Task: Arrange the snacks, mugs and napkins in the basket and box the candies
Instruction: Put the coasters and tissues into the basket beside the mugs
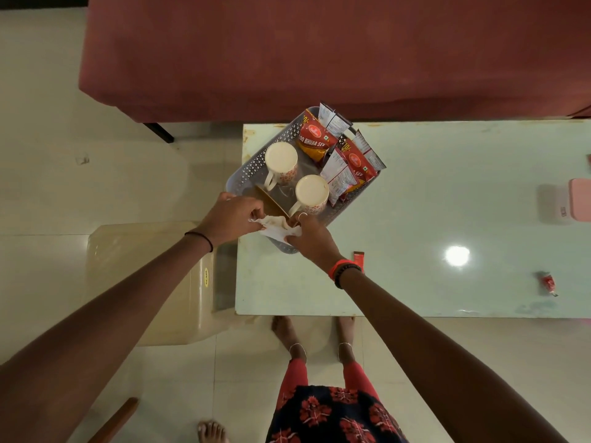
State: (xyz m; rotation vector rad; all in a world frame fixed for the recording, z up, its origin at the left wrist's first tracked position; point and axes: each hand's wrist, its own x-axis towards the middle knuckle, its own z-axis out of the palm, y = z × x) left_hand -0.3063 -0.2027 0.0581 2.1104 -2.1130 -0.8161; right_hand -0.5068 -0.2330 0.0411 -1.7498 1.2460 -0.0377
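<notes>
Both hands meet at the near corner of the pale perforated plastic basket (252,164), which sits on the glossy pale-green counter (431,193). The left hand (228,219) pinches one end of a crumpled white paper napkin (276,227) between thumb and fingertips; the right hand (308,235) pinches the other end, so the napkin is stretched between them just over the basket's rim.

Just beyond the hands, inside the basket, stand two cream ceramic mugs with red patterned sides (281,158), and a flat brown card-like piece (271,198) lies beside them, its nature unclear. Farther still, at the basket's far side, red and silver foil snack packets (347,155) lean upright.

The napkin should be very light, soft and easily torn or creased, so holding it gently by its edges and laying it flat seems best; a firm tug could rip it. The mugs nearby are hard and breakable, best left unjostled.

To the right of the right hand, small red-wrapped candies (548,282) lie loose on the counter, well apart from the basket, and a pink box (579,199) sits at the far right edge; the candies appear not yet boxed.
</notes>
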